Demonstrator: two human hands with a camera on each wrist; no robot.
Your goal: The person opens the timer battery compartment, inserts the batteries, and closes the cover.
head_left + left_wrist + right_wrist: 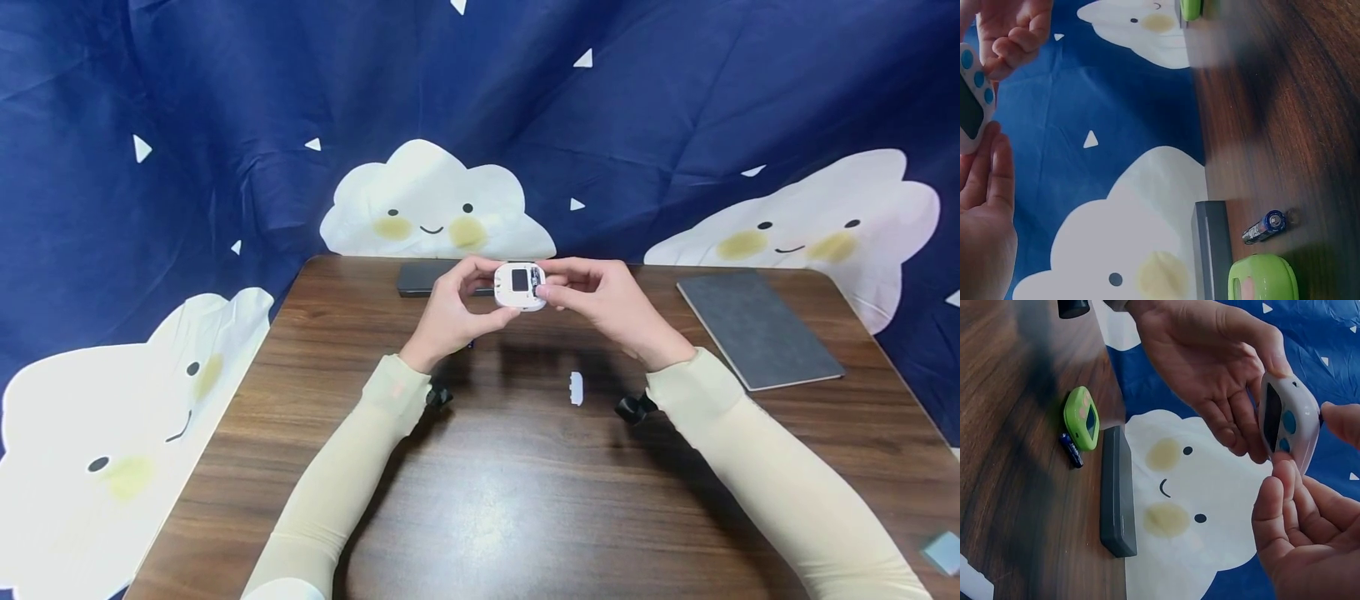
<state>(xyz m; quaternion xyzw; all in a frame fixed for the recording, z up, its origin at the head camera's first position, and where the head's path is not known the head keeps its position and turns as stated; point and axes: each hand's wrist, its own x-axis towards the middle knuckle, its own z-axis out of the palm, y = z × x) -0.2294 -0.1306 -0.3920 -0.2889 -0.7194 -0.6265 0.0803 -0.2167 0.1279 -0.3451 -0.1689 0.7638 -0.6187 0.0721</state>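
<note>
Both hands hold a small white digital timer (520,287) up above the far part of the table, its back toward the head camera. That back has a black square and an uncovered battery slot with something dark in it. My left hand (450,317) grips the left side between thumb and fingers. On the other side, my right hand (603,304) pinches the timer, the thumb pressing at the battery slot and the fingers behind. A dark display and blue round buttons (979,79) show on its front in the wrist views. A white battery cover (576,388) lies below on the table.
A dark grey box (1117,494) stands at the table's far edge. Near it lie a green timer (1082,419) and a blue battery (1071,450). To the right are a grey notebook (761,329) and a pale blue block (943,552). A patterned curtain (600,108) hangs behind.
</note>
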